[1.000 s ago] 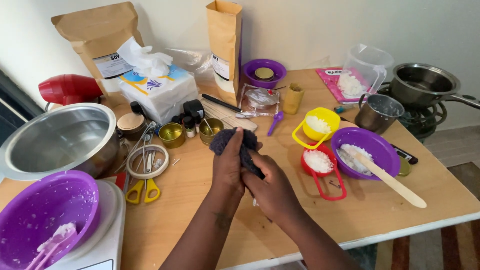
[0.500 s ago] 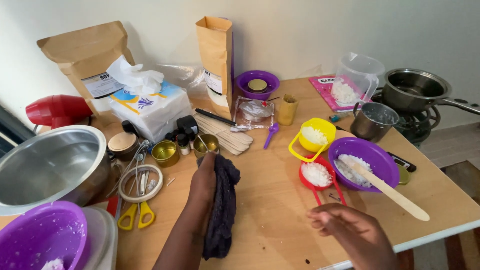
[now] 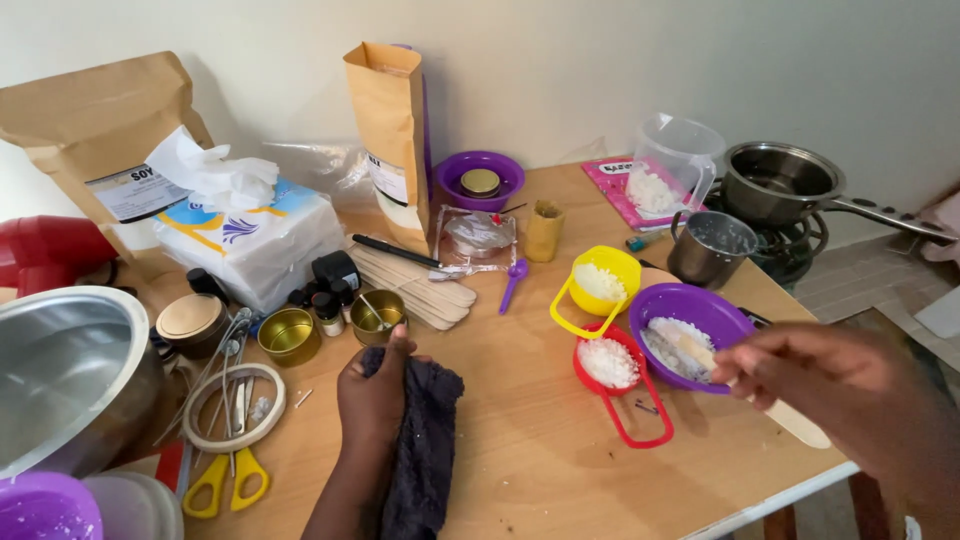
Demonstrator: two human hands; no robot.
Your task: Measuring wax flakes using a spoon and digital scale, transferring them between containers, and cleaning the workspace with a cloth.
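Observation:
My left hand (image 3: 372,398) rests on the wooden table (image 3: 520,440) and holds a dark cloth (image 3: 420,450) that hangs down beside my forearm. Just beyond its fingers stand two small gold tins (image 3: 378,316), one with a stick in it. My right hand (image 3: 800,375) is blurred at the right and closes on the handle of a wooden spatula (image 3: 790,415). The spatula's blade lies in a purple bowl (image 3: 690,305) with white flakes. Beside it are a red scoop (image 3: 610,365) and a yellow scoop (image 3: 600,283), both holding white flakes.
A large steel bowl (image 3: 60,370) sits at the left, with yellow-handled scissors (image 3: 225,475) and a wick ring in front. Behind are paper bags (image 3: 390,130), a tissue pack (image 3: 250,235), wooden sticks (image 3: 415,285), a metal cup (image 3: 708,248), a measuring jug (image 3: 675,170) and a pot on a burner (image 3: 780,185).
My hands have come apart. The left one keeps the dark cloth near the tins, and the right one has moved right and up onto the spatula handle at the purple bowl.

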